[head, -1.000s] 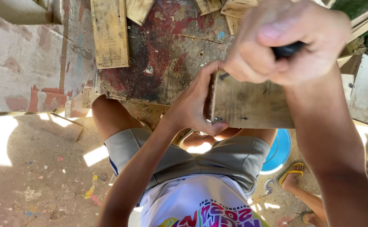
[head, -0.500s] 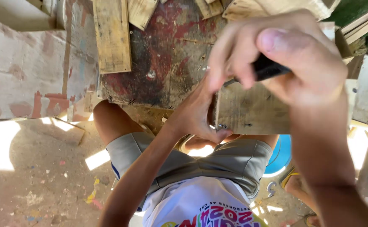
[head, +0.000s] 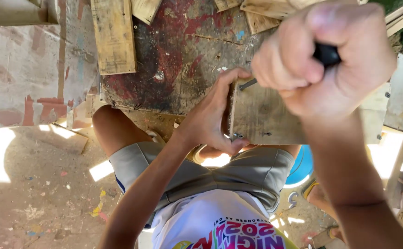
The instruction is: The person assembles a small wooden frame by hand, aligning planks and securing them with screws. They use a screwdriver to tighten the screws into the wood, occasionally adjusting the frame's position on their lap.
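Note:
My left hand (head: 213, 115) grips the left end of a weathered wooden board (head: 266, 117) that lies on the stained workbench (head: 173, 60), thumb under its near edge and fingers over the top. Close to the camera, my right hand (head: 326, 60) is a fist around the black handle (head: 326, 54) of a tool. The tool's thin metal shaft (head: 247, 84) points down-left and its tip meets the board near my left fingers. Screw heads show along the board's near edge.
A loose plank (head: 114, 34) lies at the bench's back left, and more wood scraps lie along the top edge. Below the bench are my grey shorts, a blue tub (head: 302, 166) by my right leg and the dusty, paint-flecked ground (head: 31, 193).
My right hand has risen toward the camera and looms larger. The tool's shaft is now visible against the board. The left hand keeps the same hold.

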